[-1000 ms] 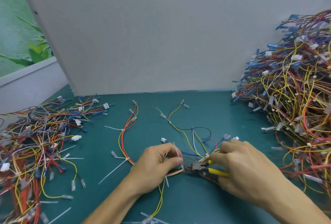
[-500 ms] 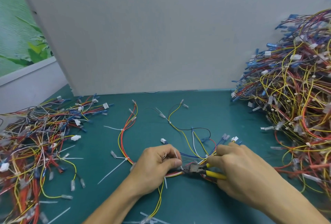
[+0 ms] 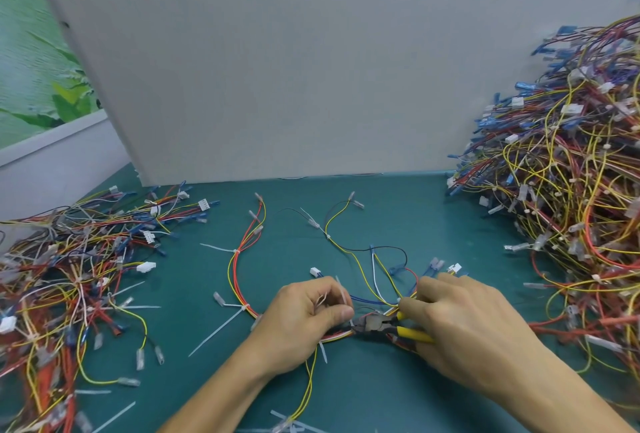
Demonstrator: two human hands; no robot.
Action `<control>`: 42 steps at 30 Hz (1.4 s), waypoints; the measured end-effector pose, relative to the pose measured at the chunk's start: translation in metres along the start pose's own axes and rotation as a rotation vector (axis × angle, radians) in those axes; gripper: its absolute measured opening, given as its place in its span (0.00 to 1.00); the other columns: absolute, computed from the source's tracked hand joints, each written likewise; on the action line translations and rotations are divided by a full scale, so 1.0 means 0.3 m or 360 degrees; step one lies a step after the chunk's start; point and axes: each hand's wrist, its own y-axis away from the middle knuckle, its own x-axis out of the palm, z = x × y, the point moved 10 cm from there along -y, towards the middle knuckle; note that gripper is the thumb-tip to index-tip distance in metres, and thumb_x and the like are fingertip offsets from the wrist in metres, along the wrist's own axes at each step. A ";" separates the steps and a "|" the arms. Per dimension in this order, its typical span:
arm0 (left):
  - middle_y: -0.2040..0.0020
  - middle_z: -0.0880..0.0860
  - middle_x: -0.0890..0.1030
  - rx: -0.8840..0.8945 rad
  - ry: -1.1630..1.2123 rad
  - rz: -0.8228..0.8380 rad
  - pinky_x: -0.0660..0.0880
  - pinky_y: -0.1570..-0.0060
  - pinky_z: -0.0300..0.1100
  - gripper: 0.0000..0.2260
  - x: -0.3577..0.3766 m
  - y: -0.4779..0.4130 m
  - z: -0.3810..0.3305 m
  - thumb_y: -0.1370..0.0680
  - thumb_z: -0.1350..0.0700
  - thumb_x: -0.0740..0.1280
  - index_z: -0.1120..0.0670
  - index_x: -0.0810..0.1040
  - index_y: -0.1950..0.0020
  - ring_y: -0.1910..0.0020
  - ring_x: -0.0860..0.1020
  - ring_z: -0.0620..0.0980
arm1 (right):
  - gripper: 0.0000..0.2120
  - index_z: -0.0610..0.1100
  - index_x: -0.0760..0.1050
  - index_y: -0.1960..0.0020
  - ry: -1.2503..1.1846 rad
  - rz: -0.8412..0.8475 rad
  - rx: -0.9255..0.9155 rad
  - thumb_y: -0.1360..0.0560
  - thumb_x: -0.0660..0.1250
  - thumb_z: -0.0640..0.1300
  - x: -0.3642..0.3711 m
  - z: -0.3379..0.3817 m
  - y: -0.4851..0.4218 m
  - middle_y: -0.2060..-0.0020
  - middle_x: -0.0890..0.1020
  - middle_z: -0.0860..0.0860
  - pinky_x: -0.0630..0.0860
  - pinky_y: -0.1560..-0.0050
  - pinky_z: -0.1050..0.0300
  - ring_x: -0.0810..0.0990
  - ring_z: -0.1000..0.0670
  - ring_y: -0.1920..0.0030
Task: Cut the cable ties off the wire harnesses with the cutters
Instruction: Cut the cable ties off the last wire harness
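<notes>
Bench seen from the person's side, green mat (image 3: 408, 221) with a grey board (image 3: 277, 69) standing at 12 o'clock. Left hand (image 3: 304, 325) low centre, about 6 o'clock on the mat, fingers curled and pinching the wire harness (image 3: 235, 270). A white cable tie (image 3: 344, 295) tail sticks up by the fingertips. Right hand (image 3: 464, 325) just at 3 o'clock of the left, wrapped round the yellow handles of the cutters (image 3: 373, 323). The cutter nose points to 9 o'clock, tip right at the left thumb. Can't tell if the blades are biting the tie. Hands close together, cutter head between them. The harness's red and yellow wires loop away from the left hand toward 11 o'clock, more ties on them; thinner yellow, black and blue leads fan toward 12 to 1 o'clock. Big uncut pile (image 3: 571, 190) heaped at 3 o'clock, flatter left pile (image 3: 69, 276) spread at 9 o'clock. Loose tie strip (image 3: 114, 417) at 7 o'clock.
</notes>
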 end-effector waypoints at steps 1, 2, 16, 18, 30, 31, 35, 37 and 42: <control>0.69 0.43 0.76 -0.0006 -0.0001 -0.0001 0.67 0.64 0.39 0.05 0.000 -0.001 0.002 0.28 0.52 0.67 0.53 0.77 0.61 0.68 0.69 0.45 | 0.18 0.49 0.74 0.71 -0.0003 0.0001 0.0006 0.47 0.80 0.57 -0.001 -0.001 -0.001 0.74 0.74 0.53 0.65 0.79 0.60 0.74 0.47 0.75; 0.69 0.43 0.76 -0.0012 0.0001 0.0000 0.67 0.63 0.40 0.05 0.000 -0.001 0.005 0.28 0.52 0.67 0.53 0.77 0.61 0.68 0.69 0.46 | 0.18 0.50 0.74 0.71 -0.0005 -0.0001 0.0007 0.47 0.80 0.57 -0.001 0.000 -0.002 0.74 0.73 0.53 0.65 0.79 0.60 0.74 0.47 0.75; 0.67 0.51 0.75 -0.0010 0.0006 0.0022 0.67 0.62 0.42 0.05 0.009 -0.001 0.012 0.26 0.50 0.66 0.50 0.78 0.60 0.66 0.69 0.46 | 0.14 0.52 0.70 0.43 -0.0139 0.0237 0.0100 0.23 0.56 0.57 0.072 -0.016 -0.002 0.48 0.75 0.53 0.66 0.59 0.54 0.76 0.44 0.47; 0.64 0.55 0.78 -0.0017 -0.0031 0.0017 0.68 0.60 0.43 0.06 0.007 0.000 0.015 0.26 0.49 0.66 0.51 0.78 0.59 0.66 0.70 0.46 | 0.13 0.52 0.71 0.43 -0.0151 0.0245 0.0126 0.23 0.56 0.56 0.078 -0.020 -0.002 0.48 0.76 0.53 0.66 0.59 0.54 0.76 0.44 0.47; 0.66 0.47 0.78 -0.0116 0.0419 -0.0283 0.61 0.72 0.32 0.05 -0.067 0.004 0.023 0.21 0.64 0.63 0.57 0.77 0.53 0.75 0.64 0.43 | 0.15 0.52 0.68 0.46 -0.0235 0.0191 0.0297 0.24 0.55 0.61 0.039 -0.062 0.003 0.52 0.73 0.55 0.65 0.61 0.56 0.76 0.48 0.49; 0.66 0.49 0.77 -0.0176 0.0593 -0.0354 0.60 0.73 0.33 0.05 -0.081 0.005 0.039 0.20 0.65 0.62 0.58 0.76 0.51 0.75 0.62 0.43 | 0.13 0.52 0.67 0.49 -0.0290 0.0145 0.0314 0.24 0.56 0.60 0.019 -0.065 0.001 0.55 0.72 0.55 0.65 0.61 0.55 0.75 0.49 0.51; 0.70 0.49 0.70 -0.0363 0.1107 -0.0599 0.61 0.74 0.36 0.10 -0.135 0.009 0.081 0.20 0.68 0.53 0.57 0.70 0.50 0.77 0.59 0.44 | 0.06 0.53 0.61 0.57 -0.0603 0.0000 0.0354 0.25 0.58 0.52 -0.051 -0.034 -0.035 0.62 0.67 0.56 0.67 0.61 0.54 0.68 0.50 0.59; 0.72 0.49 0.67 -0.0407 0.1261 -0.0666 0.62 0.74 0.37 0.12 -0.160 0.016 0.092 0.23 0.70 0.50 0.55 0.67 0.53 0.76 0.61 0.46 | 0.08 0.53 0.60 0.60 -0.0785 0.0016 0.0321 0.24 0.58 0.49 -0.053 0.008 -0.068 0.62 0.68 0.56 0.70 0.57 0.52 0.69 0.49 0.59; 0.72 0.52 0.64 -0.0460 0.1355 -0.0619 0.62 0.76 0.40 0.11 -0.205 0.049 0.098 0.28 0.70 0.51 0.55 0.67 0.60 0.75 0.61 0.48 | 0.06 0.49 0.64 0.60 -0.1001 0.0184 0.0385 0.26 0.60 0.45 0.039 0.082 -0.127 0.63 0.72 0.53 0.71 0.57 0.51 0.72 0.45 0.55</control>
